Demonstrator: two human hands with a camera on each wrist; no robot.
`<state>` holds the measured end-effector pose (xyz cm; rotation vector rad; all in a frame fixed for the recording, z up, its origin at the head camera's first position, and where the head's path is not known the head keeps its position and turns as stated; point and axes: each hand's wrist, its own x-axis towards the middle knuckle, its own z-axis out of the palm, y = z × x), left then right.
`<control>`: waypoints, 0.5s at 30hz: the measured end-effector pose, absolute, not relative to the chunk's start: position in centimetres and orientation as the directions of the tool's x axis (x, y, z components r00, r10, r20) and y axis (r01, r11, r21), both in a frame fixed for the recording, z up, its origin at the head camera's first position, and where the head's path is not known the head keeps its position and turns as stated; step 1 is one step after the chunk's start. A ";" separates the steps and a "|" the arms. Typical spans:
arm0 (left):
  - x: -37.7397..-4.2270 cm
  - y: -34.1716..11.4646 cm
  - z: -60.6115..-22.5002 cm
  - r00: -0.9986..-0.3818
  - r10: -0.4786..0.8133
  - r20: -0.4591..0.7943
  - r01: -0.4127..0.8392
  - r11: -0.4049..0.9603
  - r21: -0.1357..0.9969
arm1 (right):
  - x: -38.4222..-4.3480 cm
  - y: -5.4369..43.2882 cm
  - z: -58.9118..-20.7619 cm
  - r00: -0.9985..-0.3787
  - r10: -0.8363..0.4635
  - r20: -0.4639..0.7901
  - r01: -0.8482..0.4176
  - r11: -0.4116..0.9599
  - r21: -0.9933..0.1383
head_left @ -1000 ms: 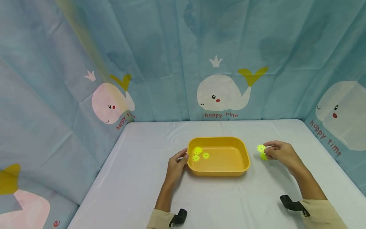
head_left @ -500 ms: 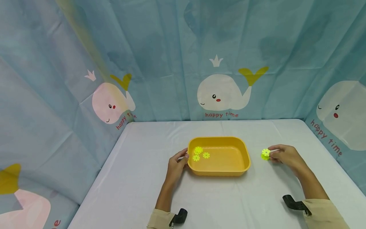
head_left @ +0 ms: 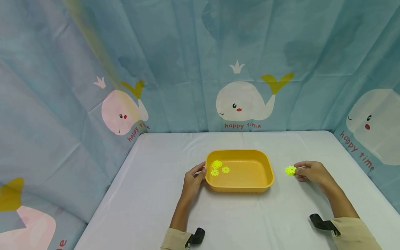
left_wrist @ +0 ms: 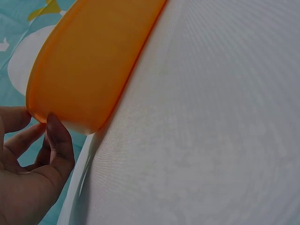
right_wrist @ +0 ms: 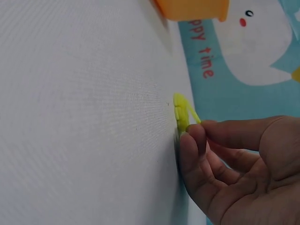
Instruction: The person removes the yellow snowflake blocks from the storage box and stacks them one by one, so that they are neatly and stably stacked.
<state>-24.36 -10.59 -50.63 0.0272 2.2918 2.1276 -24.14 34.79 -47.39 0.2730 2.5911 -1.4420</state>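
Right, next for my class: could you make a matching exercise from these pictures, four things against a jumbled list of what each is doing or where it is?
Things
1. Left hand
2. Right hand
3. Tray
4. Curtain

Descriptions
A. Has flower pieces inside
B. Blue, behind the table
C. Pinches a yellow flower piece
D. Grips the tray's end

Pairs: 1-D, 2-C, 3-A, 4-B

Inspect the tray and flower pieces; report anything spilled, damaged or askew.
Nothing stands out. The yellow tray sits upright on the white table, with flower pieces inside, none visibly broken. The yellow pieces outside it are at the right grip, so probably handled rather than spilled.
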 end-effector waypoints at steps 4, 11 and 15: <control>-24.3 -10.6 -50.7 -1.000 0.026 0.007 0.009 0.070 0.997 | -24.1 34.8 -47.5 -0.968 0.091 -0.234 0.247 0.518 -0.819; -24.4 -10.6 -50.7 -1.000 0.019 -0.011 -0.009 0.069 0.998 | -24.2 34.9 -47.6 -0.968 0.093 -0.232 0.246 0.522 -0.817; -24.4 -10.5 -50.7 -1.000 0.019 -0.009 -0.008 0.067 0.998 | -24.2 35.0 -47.8 -0.969 0.090 -0.232 0.244 0.528 -0.814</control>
